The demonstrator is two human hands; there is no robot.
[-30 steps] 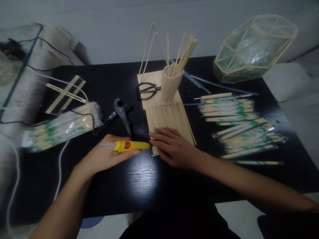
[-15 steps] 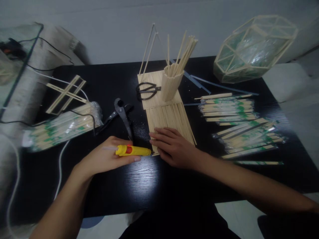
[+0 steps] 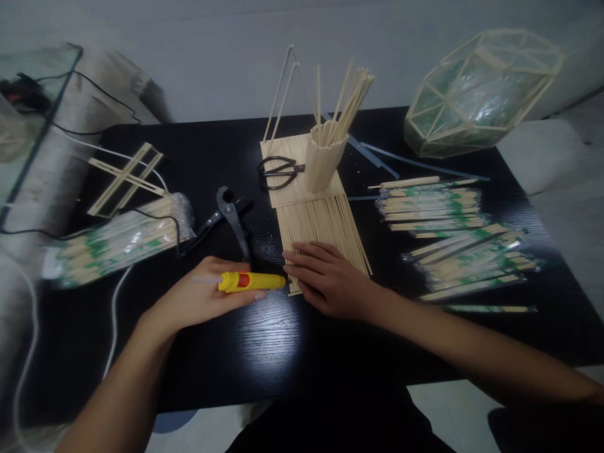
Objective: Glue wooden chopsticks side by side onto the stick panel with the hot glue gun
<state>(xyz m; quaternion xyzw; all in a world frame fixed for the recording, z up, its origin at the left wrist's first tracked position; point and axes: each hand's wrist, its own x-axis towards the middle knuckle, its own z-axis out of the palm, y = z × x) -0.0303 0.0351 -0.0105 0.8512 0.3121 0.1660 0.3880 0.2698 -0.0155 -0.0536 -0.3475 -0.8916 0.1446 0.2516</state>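
Note:
My left hand (image 3: 198, 299) grips a yellow glue gun (image 3: 250, 281) lying sideways, its tip at the near left corner of a flat mat of bamboo sticks (image 3: 321, 223). My right hand (image 3: 330, 280) lies flat with fingers spread on the near end of that mat, pressing it onto the black table (image 3: 264, 340). A white cord (image 3: 116, 308) runs back from near the left hand.
Black pliers (image 3: 231, 217) lie left of the mat, scissors (image 3: 276, 172) and a stick cup (image 3: 325, 157) behind it. Wrapped chopsticks (image 3: 453, 239) spread at the right, a bag of them (image 3: 117, 239) at the left. A stick polyhedron (image 3: 476, 94) stands at the back right.
The glue gun has shifted a little to the right, toward the mat's corner. The right hand has stayed in place.

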